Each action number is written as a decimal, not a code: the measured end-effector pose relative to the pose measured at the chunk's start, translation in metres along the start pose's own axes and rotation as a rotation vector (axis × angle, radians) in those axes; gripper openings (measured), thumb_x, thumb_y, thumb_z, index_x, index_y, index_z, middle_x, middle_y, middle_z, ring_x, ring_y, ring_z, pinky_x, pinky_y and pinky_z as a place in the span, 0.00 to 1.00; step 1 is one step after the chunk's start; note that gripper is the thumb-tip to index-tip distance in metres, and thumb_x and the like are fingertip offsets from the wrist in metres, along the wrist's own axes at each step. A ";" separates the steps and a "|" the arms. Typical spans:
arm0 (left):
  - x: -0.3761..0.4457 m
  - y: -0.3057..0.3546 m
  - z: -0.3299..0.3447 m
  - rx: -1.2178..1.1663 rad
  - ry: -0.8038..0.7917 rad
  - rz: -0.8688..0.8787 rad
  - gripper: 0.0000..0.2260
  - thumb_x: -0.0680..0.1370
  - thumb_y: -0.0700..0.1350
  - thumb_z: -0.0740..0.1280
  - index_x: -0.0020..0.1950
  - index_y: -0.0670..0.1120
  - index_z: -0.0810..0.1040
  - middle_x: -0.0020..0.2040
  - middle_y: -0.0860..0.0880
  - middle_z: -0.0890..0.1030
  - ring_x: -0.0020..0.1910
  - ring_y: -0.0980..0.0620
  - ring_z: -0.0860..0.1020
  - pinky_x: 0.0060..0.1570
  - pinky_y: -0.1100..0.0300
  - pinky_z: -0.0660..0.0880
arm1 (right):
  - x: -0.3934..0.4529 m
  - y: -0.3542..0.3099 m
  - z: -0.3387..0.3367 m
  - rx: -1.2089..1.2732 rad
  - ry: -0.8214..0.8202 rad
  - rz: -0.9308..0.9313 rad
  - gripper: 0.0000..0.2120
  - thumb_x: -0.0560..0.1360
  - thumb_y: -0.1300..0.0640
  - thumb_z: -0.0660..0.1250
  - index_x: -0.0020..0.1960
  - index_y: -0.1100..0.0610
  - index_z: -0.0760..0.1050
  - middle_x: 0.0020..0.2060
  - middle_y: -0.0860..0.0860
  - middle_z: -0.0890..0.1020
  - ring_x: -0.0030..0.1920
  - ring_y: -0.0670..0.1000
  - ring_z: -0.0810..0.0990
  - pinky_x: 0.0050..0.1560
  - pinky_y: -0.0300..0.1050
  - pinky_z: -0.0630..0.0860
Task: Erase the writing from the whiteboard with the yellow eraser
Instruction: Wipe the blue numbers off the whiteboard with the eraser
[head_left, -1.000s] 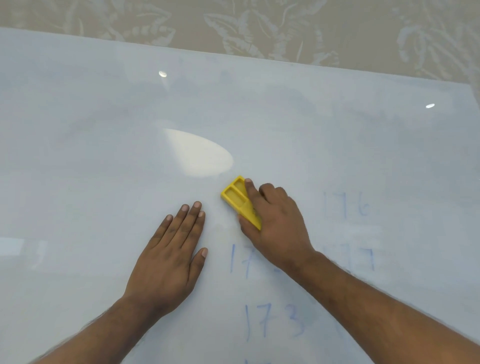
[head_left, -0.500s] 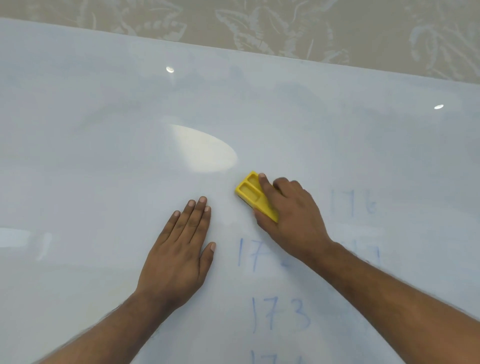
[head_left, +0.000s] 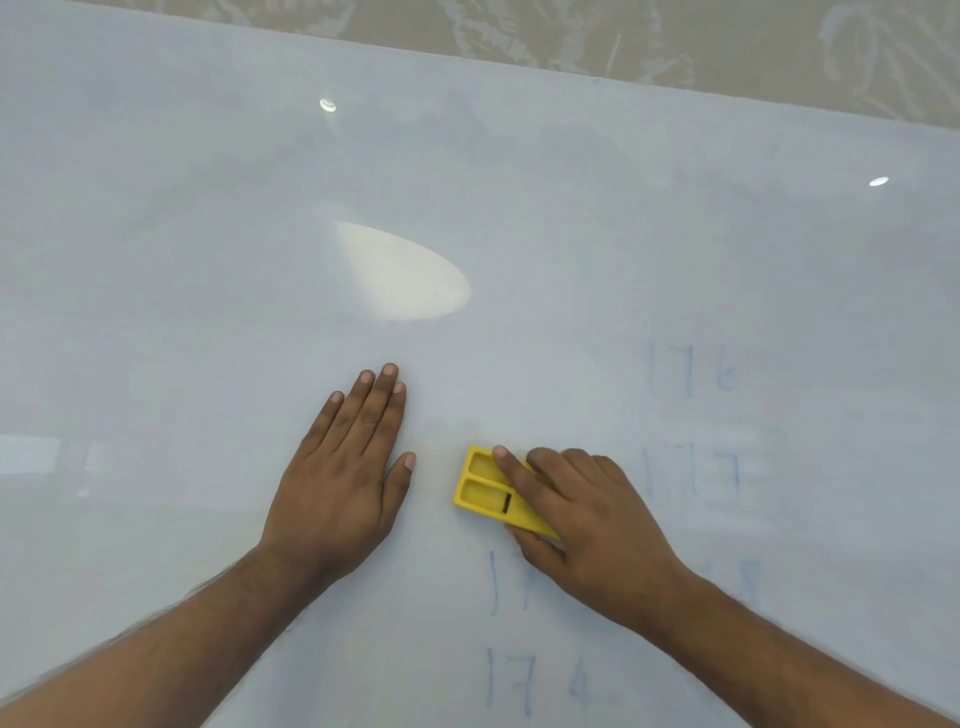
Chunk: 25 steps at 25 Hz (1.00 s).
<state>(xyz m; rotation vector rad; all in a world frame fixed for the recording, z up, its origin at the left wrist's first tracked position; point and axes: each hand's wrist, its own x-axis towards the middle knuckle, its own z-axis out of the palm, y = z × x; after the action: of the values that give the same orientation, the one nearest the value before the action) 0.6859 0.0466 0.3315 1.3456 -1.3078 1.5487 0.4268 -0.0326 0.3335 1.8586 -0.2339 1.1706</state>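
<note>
The whiteboard (head_left: 208, 260) fills almost the whole view. My right hand (head_left: 587, 525) presses the yellow eraser (head_left: 485, 488) flat on the board, index finger along its top; its right part is hidden under my fingers. My left hand (head_left: 348, 473) lies flat on the board just left of the eraser, fingers together, holding nothing. Faint blue numbers remain: "176" (head_left: 693, 371) and a smeared "177" (head_left: 696, 475) to the right, part of a "17" (head_left: 506, 582) below the eraser, and "174" (head_left: 540, 680) near the bottom.
A beige patterned surface (head_left: 675, 36) runs behind the board's far edge. A bright oval light reflection (head_left: 405, 273) and two small glints sit on the board. The board's left half carries no writing.
My right hand has pulled the eraser down the board towards me, onto the "172" row. The view has shifted down, so the "174" row now shows. My left hand stays flat.
</note>
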 end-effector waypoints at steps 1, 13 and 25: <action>-0.002 0.001 0.000 0.000 0.000 -0.003 0.28 0.84 0.53 0.50 0.82 0.41 0.56 0.83 0.45 0.56 0.82 0.48 0.54 0.79 0.48 0.54 | -0.003 0.009 -0.004 -0.015 -0.006 0.007 0.27 0.77 0.47 0.62 0.73 0.56 0.67 0.55 0.52 0.77 0.47 0.55 0.74 0.46 0.49 0.68; -0.020 0.010 -0.001 -0.030 -0.006 -0.036 0.28 0.84 0.51 0.51 0.81 0.40 0.56 0.83 0.44 0.56 0.82 0.47 0.54 0.80 0.49 0.51 | 0.000 -0.009 0.003 0.116 -0.017 0.062 0.26 0.79 0.49 0.61 0.75 0.54 0.64 0.60 0.51 0.75 0.54 0.56 0.74 0.54 0.52 0.70; -0.038 0.020 0.000 -0.053 -0.030 -0.074 0.28 0.84 0.51 0.52 0.82 0.40 0.55 0.83 0.44 0.55 0.82 0.46 0.53 0.80 0.47 0.52 | 0.020 -0.003 0.008 0.197 0.022 0.144 0.27 0.76 0.49 0.63 0.73 0.56 0.67 0.61 0.52 0.76 0.56 0.56 0.75 0.57 0.52 0.70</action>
<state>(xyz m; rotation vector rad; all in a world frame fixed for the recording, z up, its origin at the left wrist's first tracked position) 0.6752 0.0457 0.2900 1.3729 -1.2943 1.4397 0.4438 -0.0310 0.3464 2.0261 -0.2512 1.3530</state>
